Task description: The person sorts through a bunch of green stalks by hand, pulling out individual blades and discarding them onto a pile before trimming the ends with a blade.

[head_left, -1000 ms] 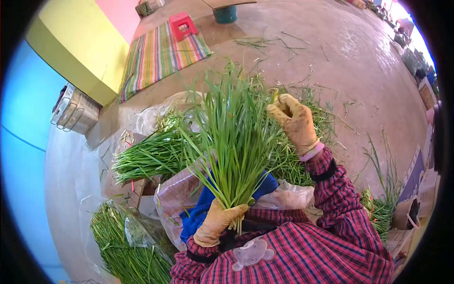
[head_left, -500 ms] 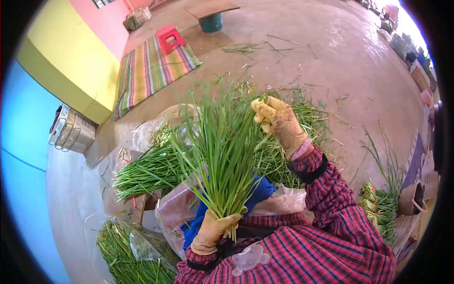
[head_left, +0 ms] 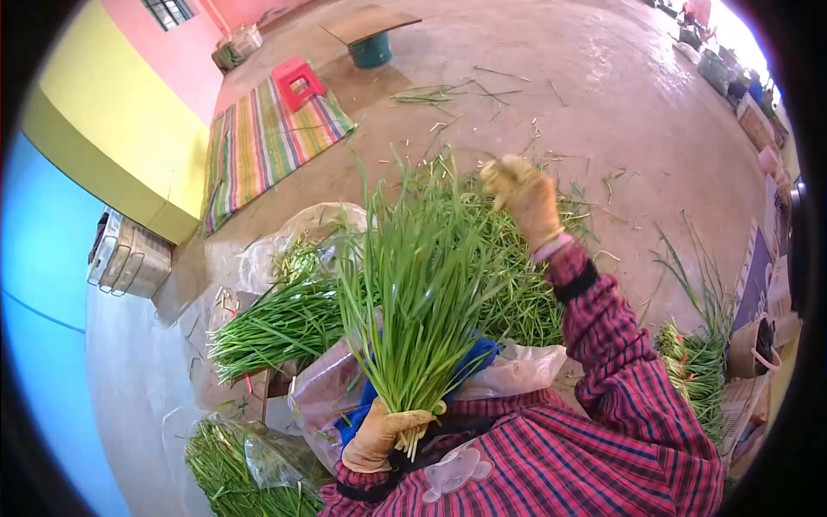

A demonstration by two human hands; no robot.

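My left hand [head_left: 384, 436], in a stained yellowish glove, is closed round the pale lower stems of an upright bunch of chives [head_left: 418, 302]. The long green leaves fan out above it, over my lap. My right hand [head_left: 523, 191], gloved too, is raised beyond the bunch on the right, apart from it. Its fingers are curled together and slightly blurred; a thin strand seems to trail from them, but I cannot make out what they hold. Beneath and behind lies a loose heap of chives [head_left: 525, 293].
A pile of chives [head_left: 280, 332] lies at left, with another in clear plastic [head_left: 233, 461] nearer me. Tied bunches [head_left: 693, 370] lie at right beside boxes. A red stool [head_left: 297, 84] stands on a striped mat [head_left: 267, 146]; beyond is a board on a green bucket [head_left: 371, 52].
My right hand has moved away from the bunch, up and to the right. My left hand still grips the bunch in nearly the same place. The view has shifted slightly.
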